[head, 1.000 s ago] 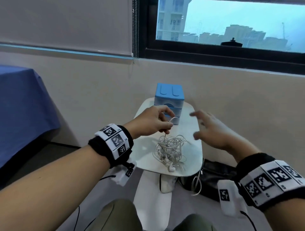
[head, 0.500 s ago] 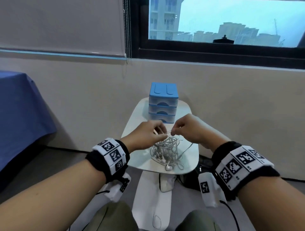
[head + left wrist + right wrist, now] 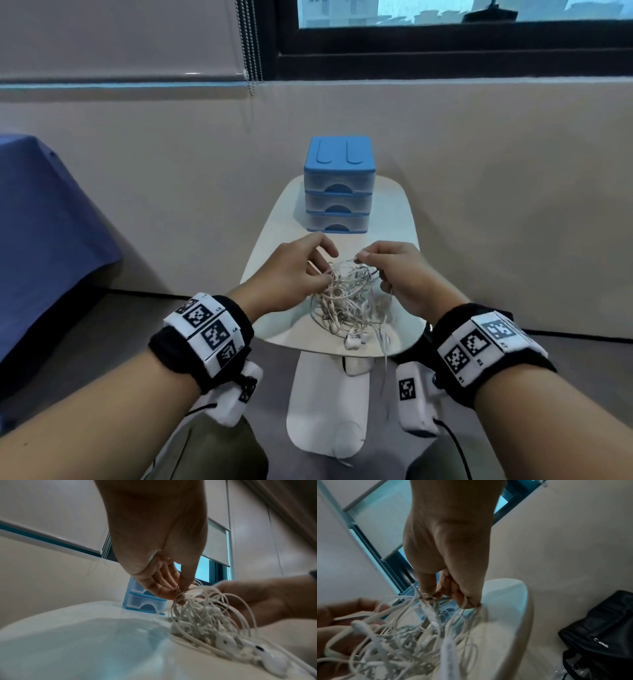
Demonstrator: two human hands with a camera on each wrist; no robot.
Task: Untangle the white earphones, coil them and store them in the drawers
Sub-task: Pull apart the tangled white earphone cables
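A tangled bundle of white earphones lies on the near half of the small white table. My left hand pinches a few cable strands at the bundle's upper left. At the upper right my right hand pinches other strands and lifts them slightly. One cable hangs over the table's front edge. A blue three-drawer unit stands at the table's far end with all drawers closed.
A beige wall rises just behind the table, with a window above it. A blue cloth covers furniture at the left. A black bag sits on the floor right of the table. My knees are below the table's front edge.
My right hand came in from the right and took hold of cable strands beside my left hand. Both hands now hold the bundle slightly spread.
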